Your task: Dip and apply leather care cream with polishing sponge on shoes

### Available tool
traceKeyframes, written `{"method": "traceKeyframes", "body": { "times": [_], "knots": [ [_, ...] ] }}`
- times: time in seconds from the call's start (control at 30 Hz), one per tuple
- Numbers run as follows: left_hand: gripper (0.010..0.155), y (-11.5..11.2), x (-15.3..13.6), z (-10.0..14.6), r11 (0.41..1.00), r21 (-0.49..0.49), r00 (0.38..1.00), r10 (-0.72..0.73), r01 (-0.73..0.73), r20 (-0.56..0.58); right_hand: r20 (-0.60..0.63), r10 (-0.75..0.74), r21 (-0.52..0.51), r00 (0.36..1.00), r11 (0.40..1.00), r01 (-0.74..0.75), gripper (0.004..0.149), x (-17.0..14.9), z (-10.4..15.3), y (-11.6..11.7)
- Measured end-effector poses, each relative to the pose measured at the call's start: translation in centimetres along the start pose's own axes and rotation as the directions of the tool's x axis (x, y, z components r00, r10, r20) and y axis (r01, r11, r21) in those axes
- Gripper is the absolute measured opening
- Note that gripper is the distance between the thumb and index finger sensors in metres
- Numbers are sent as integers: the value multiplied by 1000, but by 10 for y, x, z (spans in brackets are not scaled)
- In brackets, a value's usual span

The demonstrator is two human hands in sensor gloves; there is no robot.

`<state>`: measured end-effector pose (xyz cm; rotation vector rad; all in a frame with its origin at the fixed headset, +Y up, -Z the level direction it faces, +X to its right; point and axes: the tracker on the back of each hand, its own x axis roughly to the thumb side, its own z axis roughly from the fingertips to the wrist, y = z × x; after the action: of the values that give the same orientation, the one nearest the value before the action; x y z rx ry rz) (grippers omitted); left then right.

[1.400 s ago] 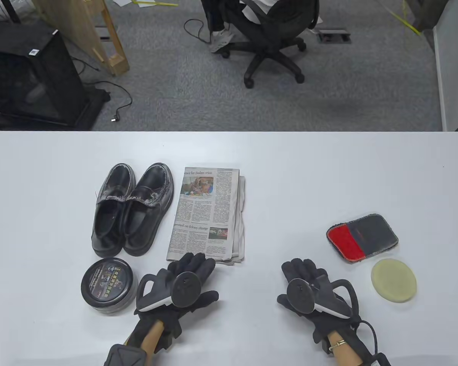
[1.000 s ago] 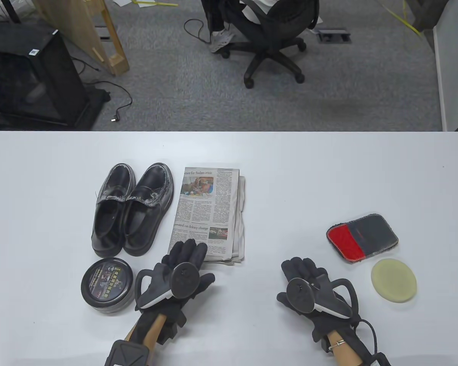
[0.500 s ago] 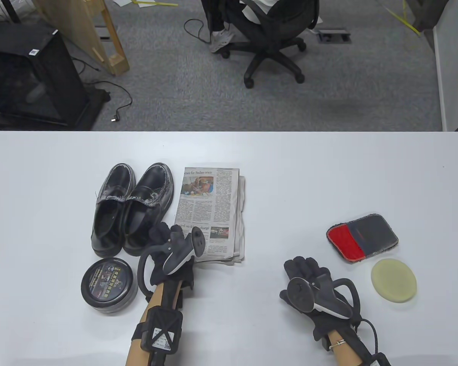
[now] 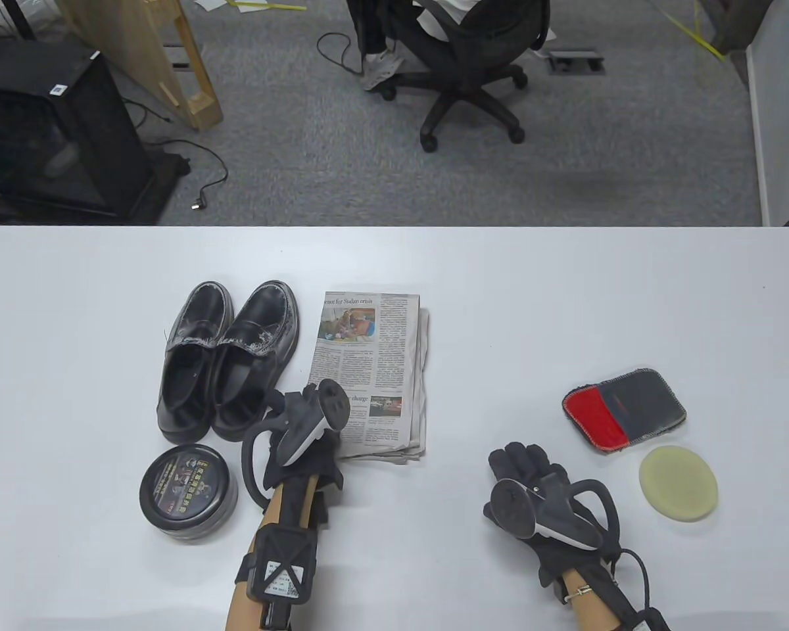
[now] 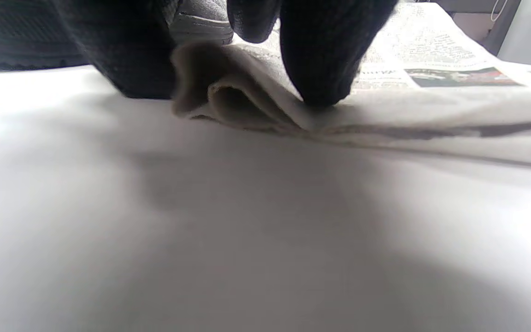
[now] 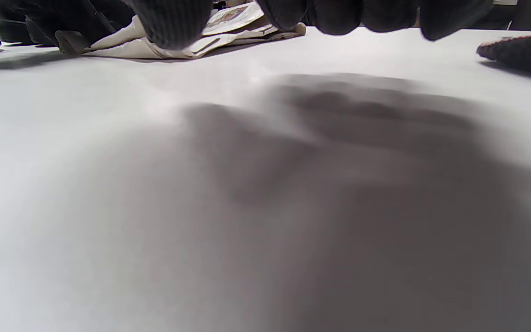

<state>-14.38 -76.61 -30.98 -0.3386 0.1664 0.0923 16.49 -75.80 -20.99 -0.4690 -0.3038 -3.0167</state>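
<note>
A pair of worn black leather shoes [image 4: 227,361] stands at the table's left, toes pointing away. The closed black cream tin [image 4: 187,490] sits in front of them. A round pale-yellow polishing sponge [image 4: 678,483] lies at the right. My left hand [image 4: 294,406] is at the near-left corner of a folded newspaper [image 4: 375,355]. In the left wrist view, thumb and fingers [image 5: 325,55] pinch that corner of the newspaper [image 5: 247,106], which is curled up off the table. My right hand [image 4: 523,463] lies flat on the table left of the sponge, holding nothing.
A red and grey polishing cloth [image 4: 624,409] lies just behind the sponge. The white table [image 4: 565,302] ends at a far edge, with an office chair [image 4: 463,66] and a black cabinet [image 4: 52,131] on the carpet beyond.
My left hand moved forward from beside the tin to the newspaper's near-left corner and took hold of it. The paper has shifted slightly right and turned. The right hand has barely moved.
</note>
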Motion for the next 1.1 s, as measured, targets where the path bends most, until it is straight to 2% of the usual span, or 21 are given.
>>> {"method": "traceKeyframes", "body": {
  "times": [0.13,0.33,0.4,0.47,0.6,0.67,0.73,0.83,0.93,1.03,1.1],
  "knots": [
    [86,0,-3,-1,999,-16,999,51,-51,-8,-2,4,8,1000,1000,-4,77,0,-1,1],
    [91,0,-9,0,998,41,998,49,-47,-50,-4,-6,-1,1000,1000,6,77,-1,-1,0],
    [87,1,-14,1,994,52,994,98,-96,-43,-5,-5,0,1000,1000,5,77,-1,-1,0],
    [81,1,-22,2,979,39,979,203,-202,-25,-3,-20,-3,1000,1000,20,77,-1,-2,-2],
    [62,4,-36,10,890,61,892,451,-453,41,1,-124,-28,992,992,124,76,-2,-3,-11],
    [59,9,-41,16,852,51,852,517,-521,78,-3,-191,-37,982,981,191,78,-3,-6,-17],
    [56,17,-45,25,786,28,780,608,-618,144,1,-285,-53,959,957,285,80,-5,-10,-25],
    [51,30,-50,41,659,-43,631,734,-750,251,23,-419,-84,907,904,420,86,-7,-15,-38],
    [50,39,-53,55,544,-131,476,808,-829,346,60,-571,-123,819,810,574,93,-12,-18,-50],
    [50,45,-55,69,404,-288,263,867,-868,423,110,-766,-134,634,620,773,101,-18,-24,-58],
    [50,47,-56,75,334,-418,128,885,-845,448,183,-872,-70,454,449,891,105,-21,-27,-58]
  ]
}}
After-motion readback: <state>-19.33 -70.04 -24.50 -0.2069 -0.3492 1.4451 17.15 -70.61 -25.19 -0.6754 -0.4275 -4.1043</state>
